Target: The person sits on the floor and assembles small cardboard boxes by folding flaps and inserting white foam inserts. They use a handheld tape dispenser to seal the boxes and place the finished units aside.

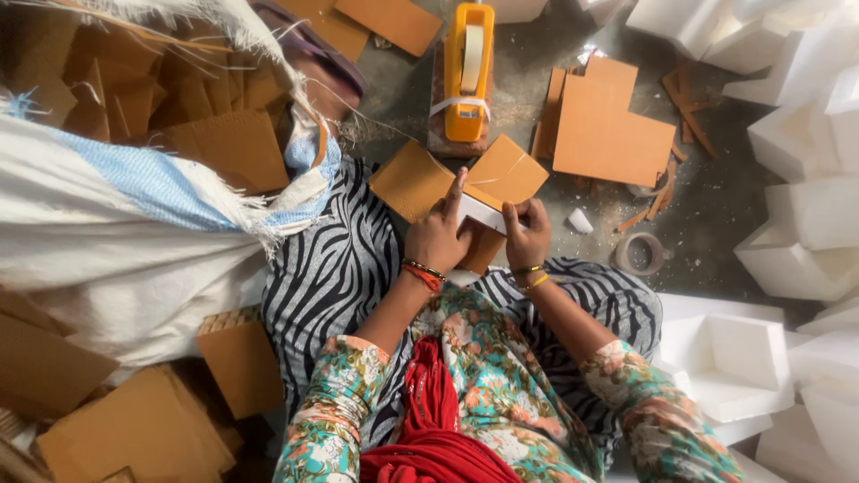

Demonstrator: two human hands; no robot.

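Observation:
My left hand (437, 234) and my right hand (528, 234) both grip a small white foam block (483, 213) with brown cardboard flaps (413, 179) folded around it, held above my lap. The left index finger points up along the block's edge. My right fingers pinch the block's right end under another cardboard flap (506, 170). Bangles circle both wrists.
An orange tape dispenser (469, 72) stands just beyond the block. Flat cardboard pieces (608, 134) lie to the right, an empty tape core (639, 254) near them. White foam corner pieces (725, 358) pile at right. A white sack full of cardboard (134, 206) fills the left.

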